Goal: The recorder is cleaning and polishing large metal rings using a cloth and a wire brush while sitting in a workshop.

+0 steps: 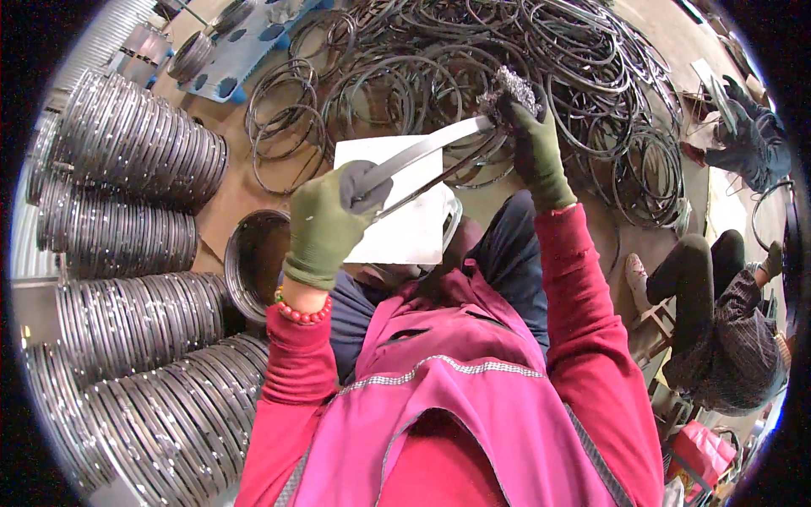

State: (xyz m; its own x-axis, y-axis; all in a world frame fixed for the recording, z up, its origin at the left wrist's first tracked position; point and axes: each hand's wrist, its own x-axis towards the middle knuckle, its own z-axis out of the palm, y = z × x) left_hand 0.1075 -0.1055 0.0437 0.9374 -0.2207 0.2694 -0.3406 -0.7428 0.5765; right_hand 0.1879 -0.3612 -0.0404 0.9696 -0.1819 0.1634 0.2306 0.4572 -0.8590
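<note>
My left hand point(328, 221), in a green work glove with a grey palm, is closed round the near-left side of a flat metal ring point(439, 142). The ring is tilted above my lap, its far side reaching up to the right. At that far side my right hand point(539, 152), gloved alike, is closed on a wad of steel wool point(517, 91) against the ring; its fingers partly hide the contact. Below the ring, a white square board point(404, 230) lies over my knees.
Tangled loose metal rings point(591, 59) cover the floor ahead. Stacks of rings point(144, 325) line my left, beside a upright-open ring stack point(253, 262). A blue pallet point(232, 55) stands far left. On the right another person point(718, 338) sits, a gloved hand point(748, 139) beyond.
</note>
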